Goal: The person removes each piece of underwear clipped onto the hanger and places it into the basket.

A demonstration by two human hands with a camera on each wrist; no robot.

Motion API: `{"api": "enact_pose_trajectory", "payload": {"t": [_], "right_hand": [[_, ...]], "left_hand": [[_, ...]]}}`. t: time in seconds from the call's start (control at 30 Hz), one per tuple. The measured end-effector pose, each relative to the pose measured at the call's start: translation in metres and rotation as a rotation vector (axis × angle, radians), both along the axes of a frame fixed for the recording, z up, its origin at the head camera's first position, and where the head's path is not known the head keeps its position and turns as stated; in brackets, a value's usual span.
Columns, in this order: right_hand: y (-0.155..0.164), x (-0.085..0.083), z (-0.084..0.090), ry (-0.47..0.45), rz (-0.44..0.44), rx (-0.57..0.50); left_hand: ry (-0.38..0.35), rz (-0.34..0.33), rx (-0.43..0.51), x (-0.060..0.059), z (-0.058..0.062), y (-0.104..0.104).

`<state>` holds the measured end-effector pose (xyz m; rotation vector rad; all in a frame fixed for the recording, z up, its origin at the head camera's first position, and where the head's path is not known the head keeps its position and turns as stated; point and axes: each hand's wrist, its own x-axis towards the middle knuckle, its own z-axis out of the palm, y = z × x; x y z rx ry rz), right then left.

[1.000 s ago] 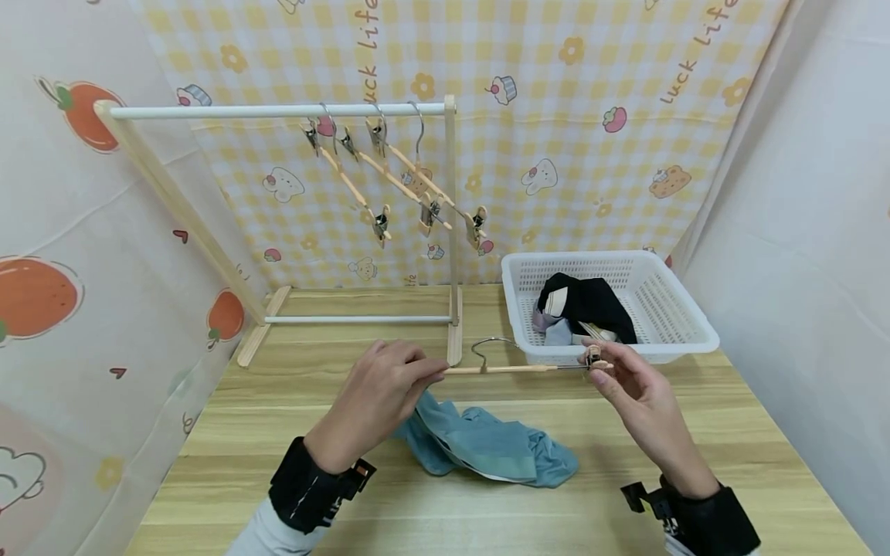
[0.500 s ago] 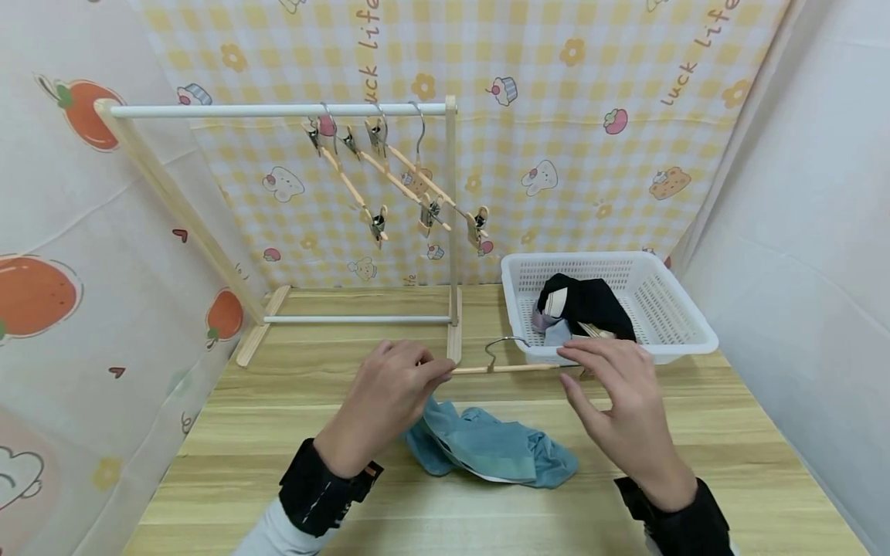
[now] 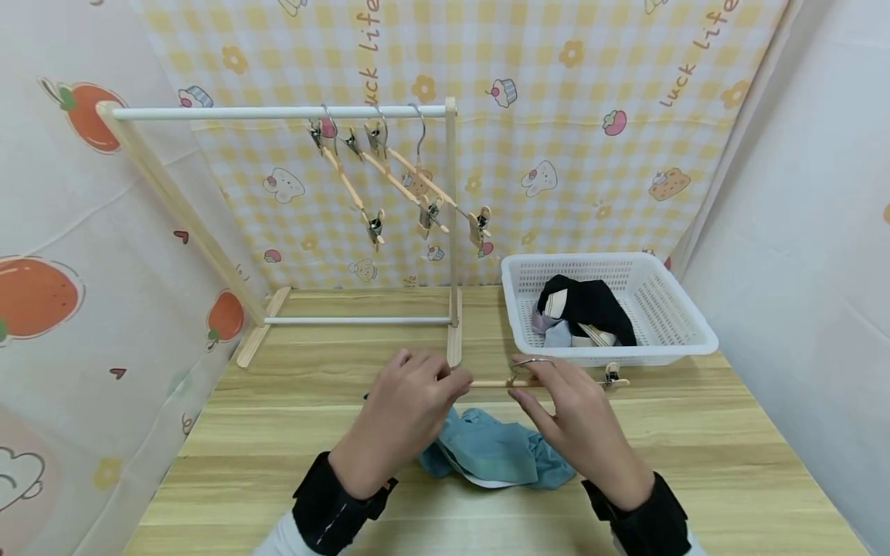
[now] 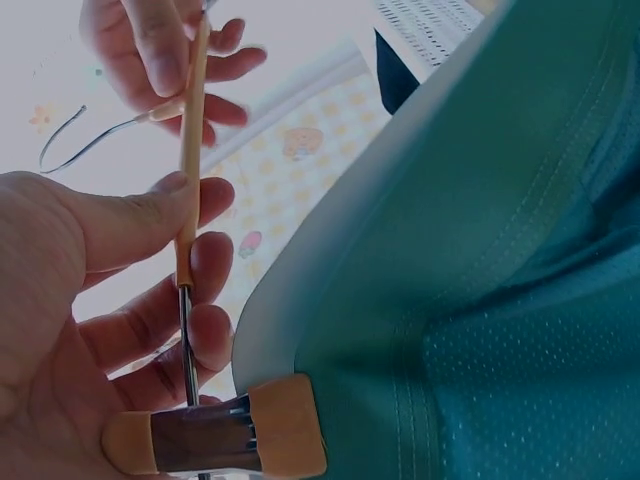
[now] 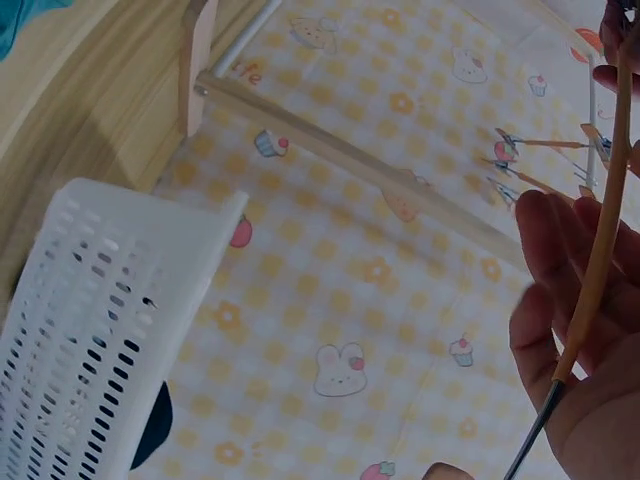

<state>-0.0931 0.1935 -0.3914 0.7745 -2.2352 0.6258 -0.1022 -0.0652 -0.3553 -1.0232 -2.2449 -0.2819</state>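
My left hand pinches the wooden bar of a clip hanger near its left end. In the left wrist view, that end's clip sits right at the edge of a teal garment. Most of the garment lies bunched on the table below my hands. My right hand holds the hanger around its middle, thumb in front and fingers behind, by the metal hook. Out past the right hand, the other clip hangs free of cloth.
A rack with three clip hangers on its right part stands at the back left. Behind my right hand is a white basket with black clothing and other folded cloth in it.
My right hand has left the right-hand clip and slid left to the hanger's middle. The left hand and hanger have shifted slightly right and toward me.
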Motion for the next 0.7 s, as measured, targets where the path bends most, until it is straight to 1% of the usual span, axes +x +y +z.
{"api": "enact_pose_trajectory", "payload": {"t": [0.17, 0.37, 0.53, 0.7], "right_hand": [[-0.003, -0.002, -0.004, -0.018, 0.009, 0.001], [-0.004, -0.004, -0.005, 0.025, 0.019, -0.002], [-0.001, -0.005, -0.005, 0.039, 0.005, -0.004], [0.006, -0.006, -0.005, 0.035, -0.022, -0.011]], "left_hand": [[0.016, 0.018, -0.007, 0.003, -0.001, 0.002], [-0.007, 0.018, 0.003, 0.005, -0.003, 0.002], [-0.081, 0.019, 0.028, 0.003, -0.002, -0.002], [-0.172, 0.06, 0.076, -0.001, -0.001, -0.013]]}}
